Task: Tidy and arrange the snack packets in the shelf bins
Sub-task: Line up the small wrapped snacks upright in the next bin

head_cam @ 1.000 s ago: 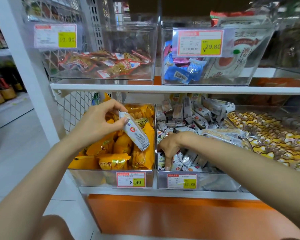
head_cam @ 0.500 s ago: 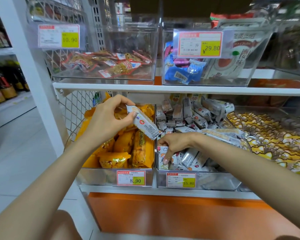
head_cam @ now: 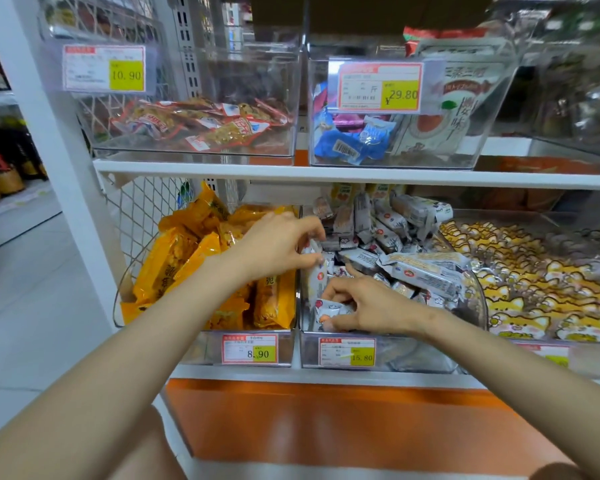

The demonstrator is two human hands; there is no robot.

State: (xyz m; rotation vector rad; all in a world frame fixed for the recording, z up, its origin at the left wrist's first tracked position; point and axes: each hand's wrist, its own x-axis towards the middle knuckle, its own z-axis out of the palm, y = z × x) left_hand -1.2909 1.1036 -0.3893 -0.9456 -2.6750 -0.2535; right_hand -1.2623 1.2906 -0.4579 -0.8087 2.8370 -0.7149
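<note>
Spillage is the main risk here. The grey-white packets [head_cam: 420,268] are heaped in the middle bin [head_cam: 388,356] on the lower shelf [head_cam: 326,375], higher than its clear walls. A long packet [head_cam: 425,271] lies loose across the top, toward the right. Both hands are at the near left corner of that heap. The right hand [head_cam: 364,304] has its thumb and curled fingers closed round a small white packet [head_cam: 328,309]. The left hand [head_cam: 278,249] reaches across from the left with fingers bent over the packets by the bin's left wall. Whether it grips one cannot be told, since the fingertips hide the contact. Digging or pressing in that corner would likely shift the slick wrappers, and the long packet could slide right into the yellow packets [head_cam: 534,271] next door. The left forearm also passes low over the orange packets [head_cam: 194,258] in the left bin [head_cam: 205,348], which stand high and lean out leftward. A careless pull back could drag one into the wrong bin or onto the floor [head_cam: 32,306].
</note>
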